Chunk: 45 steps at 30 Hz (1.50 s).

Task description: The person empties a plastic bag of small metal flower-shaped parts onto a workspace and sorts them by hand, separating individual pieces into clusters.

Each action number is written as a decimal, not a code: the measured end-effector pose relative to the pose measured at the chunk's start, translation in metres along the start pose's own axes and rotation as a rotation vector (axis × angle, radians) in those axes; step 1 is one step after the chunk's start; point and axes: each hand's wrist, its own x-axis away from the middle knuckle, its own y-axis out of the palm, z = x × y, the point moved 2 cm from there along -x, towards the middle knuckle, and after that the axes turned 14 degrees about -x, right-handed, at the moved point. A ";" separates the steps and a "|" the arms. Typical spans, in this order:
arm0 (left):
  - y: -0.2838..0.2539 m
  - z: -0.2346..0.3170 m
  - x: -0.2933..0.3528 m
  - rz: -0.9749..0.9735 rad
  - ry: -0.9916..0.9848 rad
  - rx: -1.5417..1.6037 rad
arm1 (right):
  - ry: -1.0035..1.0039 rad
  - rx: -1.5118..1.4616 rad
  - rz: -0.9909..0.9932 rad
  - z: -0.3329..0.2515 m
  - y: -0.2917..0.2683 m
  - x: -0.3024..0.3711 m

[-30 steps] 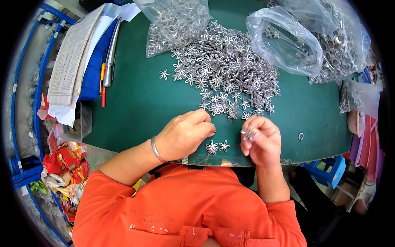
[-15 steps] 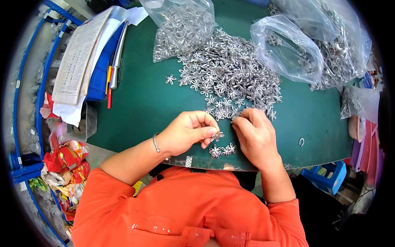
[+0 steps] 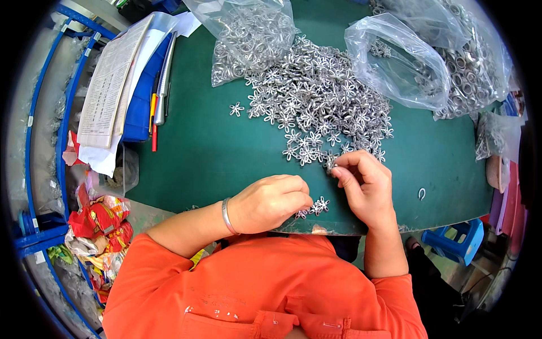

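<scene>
The fingers of the right hand [image 3: 370, 183] are clamped on a silvery openwork flower [image 3: 331, 164], whose thin metal petals probably want a light pinch, while the left hand's [image 3: 271, 202] fingers curl together, contents hidden, beside loose flowers [image 3: 320, 205] near the counter's [image 3: 186, 152] front edge, before a spiky pile [image 3: 330, 85].

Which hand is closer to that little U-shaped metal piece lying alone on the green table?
The right. The right hand is to the left of the U-shaped metal piece, apart from it; the left hand is farther left, past the right hand.
</scene>
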 end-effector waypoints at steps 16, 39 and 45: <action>-0.026 -0.032 -0.019 0.059 -0.203 -0.337 | -0.260 0.328 -0.048 -0.006 0.003 0.002; -0.017 -0.024 -0.015 0.072 -0.270 -0.075 | 0.547 -1.376 -0.053 0.018 -0.020 0.003; -0.019 -0.033 -0.009 -0.053 -0.721 0.966 | 0.607 -1.399 -0.035 0.013 -0.014 -0.001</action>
